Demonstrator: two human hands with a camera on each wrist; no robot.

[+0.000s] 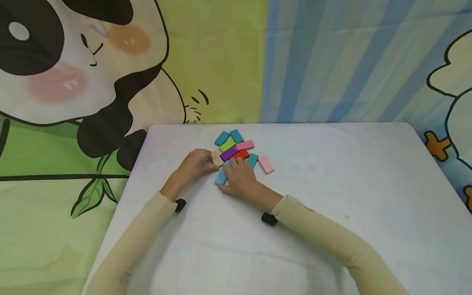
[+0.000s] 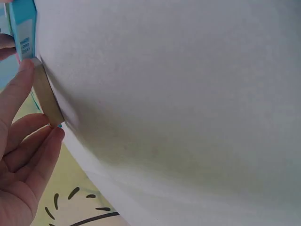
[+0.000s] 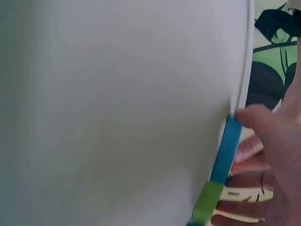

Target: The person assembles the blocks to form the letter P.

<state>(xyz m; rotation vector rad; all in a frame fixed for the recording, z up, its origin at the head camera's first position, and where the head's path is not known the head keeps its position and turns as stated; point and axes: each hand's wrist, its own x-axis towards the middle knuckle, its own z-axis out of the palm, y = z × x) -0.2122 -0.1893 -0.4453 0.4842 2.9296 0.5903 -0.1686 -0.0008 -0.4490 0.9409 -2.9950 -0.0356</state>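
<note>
Small coloured blocks lie in a cluster on the white table. My left hand (image 1: 196, 162) pinches a tan block (image 1: 217, 158) at the cluster's left edge; in the left wrist view the thumb is at one end of this block (image 2: 47, 94) and the fingertips are at the other. Beside it, my right hand (image 1: 241, 179) holds a light blue block (image 1: 221, 177), its thumb at the near end and its fingers over the far part. The tan block's end meets the printed light blue block in the left wrist view. A purple block (image 1: 229, 153) and a red block (image 1: 241, 154) lie just beyond.
Farther back are a lime block (image 1: 227, 144), two blue blocks, and a pink block (image 1: 245, 145). A teal block (image 1: 252, 160) and another pink block (image 1: 266, 164) lie right of my right hand. A printed panda cloth (image 1: 217, 61) hangs behind the table (image 1: 332, 164).
</note>
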